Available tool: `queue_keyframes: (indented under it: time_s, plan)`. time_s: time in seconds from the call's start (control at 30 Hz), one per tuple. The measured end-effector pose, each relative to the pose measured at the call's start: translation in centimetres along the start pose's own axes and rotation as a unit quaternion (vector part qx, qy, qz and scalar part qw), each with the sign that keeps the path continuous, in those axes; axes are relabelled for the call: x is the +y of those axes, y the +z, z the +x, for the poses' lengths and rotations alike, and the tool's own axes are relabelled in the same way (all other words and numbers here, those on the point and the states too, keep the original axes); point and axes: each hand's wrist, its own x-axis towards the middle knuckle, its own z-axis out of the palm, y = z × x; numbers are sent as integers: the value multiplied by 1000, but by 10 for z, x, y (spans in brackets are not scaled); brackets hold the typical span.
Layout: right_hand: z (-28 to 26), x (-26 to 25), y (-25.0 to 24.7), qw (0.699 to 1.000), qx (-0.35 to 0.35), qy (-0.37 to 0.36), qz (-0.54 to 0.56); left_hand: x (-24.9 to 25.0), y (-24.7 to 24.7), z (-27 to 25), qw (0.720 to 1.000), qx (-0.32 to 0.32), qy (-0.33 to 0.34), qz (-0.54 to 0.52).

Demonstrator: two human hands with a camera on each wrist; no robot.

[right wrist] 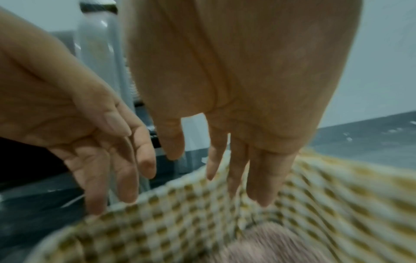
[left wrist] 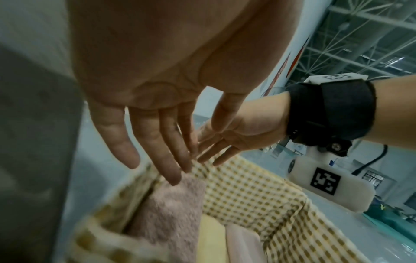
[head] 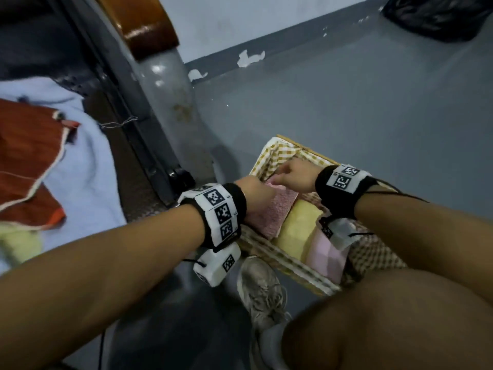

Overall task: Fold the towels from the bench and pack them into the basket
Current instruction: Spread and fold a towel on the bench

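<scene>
The basket (head: 269, 153) is the landmark: its near part is filled by three folded towels lying side by side, a dusty pink towel (head: 269, 209), a yellow towel (head: 298, 231) and a pale pink towel (head: 325, 252). Its far end shows only checked lining (left wrist: 247, 199), and both hands, the left hand (head: 256, 190) and the right hand (head: 296, 174), hang there with straight fingers. Left of the basket a grey bench leg (head: 170, 102) stands close. Beyond and right of it lies bare floor (head: 373, 102). A shoe (head: 261, 287) sits against its near rim.
</scene>
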Motion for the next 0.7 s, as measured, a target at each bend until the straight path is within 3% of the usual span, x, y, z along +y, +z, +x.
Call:
queue_keyframes:
  time_s: [0.13,0.27,0.4,0.53,0.7]
  plan:
    - [-39,-74,-24,993,-56,-84,-59,-12,-59,-58,997,68,45,13]
    - [-70,-165,-28,980,-98,-168,-51,-50,-124,-122,988,133,66,42]
    - [-86,-262,-8,962,-138,-233,-30,-111,-176,-184,976,210,32,49]
    - [-96,-347,27,949,-127,-283,-54,-183,-200,-232,961,266,-28,69]
    - [-97,-402,75,930,-114,-326,-124,-263,-203,-255,946,294,-121,65]
